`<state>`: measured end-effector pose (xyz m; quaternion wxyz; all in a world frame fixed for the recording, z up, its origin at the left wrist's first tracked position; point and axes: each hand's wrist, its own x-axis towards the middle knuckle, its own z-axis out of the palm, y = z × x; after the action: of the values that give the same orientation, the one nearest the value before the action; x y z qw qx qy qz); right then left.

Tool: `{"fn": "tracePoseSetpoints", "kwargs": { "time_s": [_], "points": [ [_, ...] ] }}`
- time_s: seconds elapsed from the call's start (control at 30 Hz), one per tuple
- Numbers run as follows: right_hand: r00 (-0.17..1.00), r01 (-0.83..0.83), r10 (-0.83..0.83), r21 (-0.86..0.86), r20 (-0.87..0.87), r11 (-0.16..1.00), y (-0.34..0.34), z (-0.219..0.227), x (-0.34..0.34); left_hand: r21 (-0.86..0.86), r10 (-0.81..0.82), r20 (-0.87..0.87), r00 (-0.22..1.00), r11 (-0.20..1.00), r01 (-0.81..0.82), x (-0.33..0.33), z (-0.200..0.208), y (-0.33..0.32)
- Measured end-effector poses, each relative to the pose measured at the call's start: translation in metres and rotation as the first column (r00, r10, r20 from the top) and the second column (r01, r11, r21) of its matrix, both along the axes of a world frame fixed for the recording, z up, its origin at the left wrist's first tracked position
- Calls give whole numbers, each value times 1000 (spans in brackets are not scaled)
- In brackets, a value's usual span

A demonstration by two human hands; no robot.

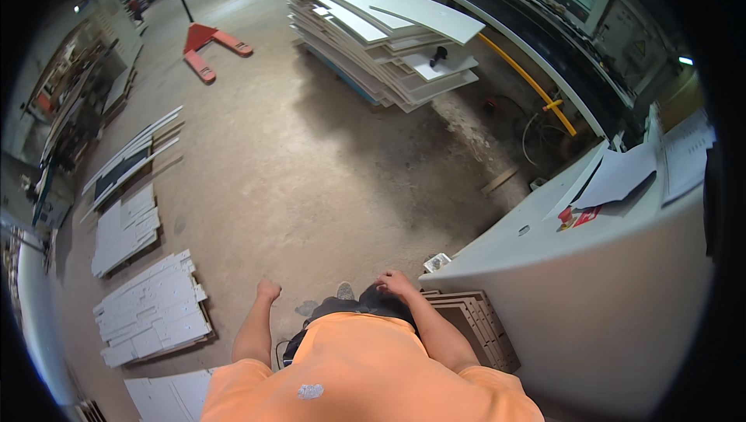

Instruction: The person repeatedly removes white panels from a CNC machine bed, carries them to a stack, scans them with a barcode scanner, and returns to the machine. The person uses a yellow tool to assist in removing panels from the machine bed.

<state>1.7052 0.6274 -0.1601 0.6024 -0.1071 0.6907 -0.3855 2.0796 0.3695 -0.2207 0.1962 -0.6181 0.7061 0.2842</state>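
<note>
My left hand (269, 290) hangs beside my body above the concrete floor, its fingers curled into a loose fist with nothing showing in it. By my right thigh, my right hand (396, 284) has loosely bent fingers set a little apart, and no object shows in it. Closest to that hand are a stack of brown boards (474, 321) and a small white box-like item (437, 262) beside the pale machine housing (575, 290). One shoe (346, 291) shows between my hands.
Ahead stands a tall pile of white panels (350, 18) with a dark tool (439, 56) on it. A red pallet jack (200, 37) is at the far left. Panel stacks (151, 309) line the left side. A yellow bar (521, 76) runs along the machine at right.
</note>
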Motion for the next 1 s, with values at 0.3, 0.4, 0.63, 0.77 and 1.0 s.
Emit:
{"fn": "tracePoseSetpoints", "kwargs": {
  "time_s": [0.3,0.4,0.63,0.77,1.0],
  "points": [
    [788,607,-614,119,34,786,-81,-53,-223,-51,-204,-582,787,975,215,-423,83,-156],
    [745,656,-667,146,32,740,-104,-59,-320,123,-109,-580,807,968,219,-512,101,-174],
    [708,694,-700,-97,-89,714,-209,22,-582,44,-149,-678,720,969,242,-697,155,-263],
    [722,621,-679,-304,-136,722,-312,84,-719,17,-92,-733,674,988,153,-804,178,-329],
    [738,617,-675,-384,-21,687,-492,107,-865,63,62,-863,502,998,-16,-974,213,-419]
  ]
}}
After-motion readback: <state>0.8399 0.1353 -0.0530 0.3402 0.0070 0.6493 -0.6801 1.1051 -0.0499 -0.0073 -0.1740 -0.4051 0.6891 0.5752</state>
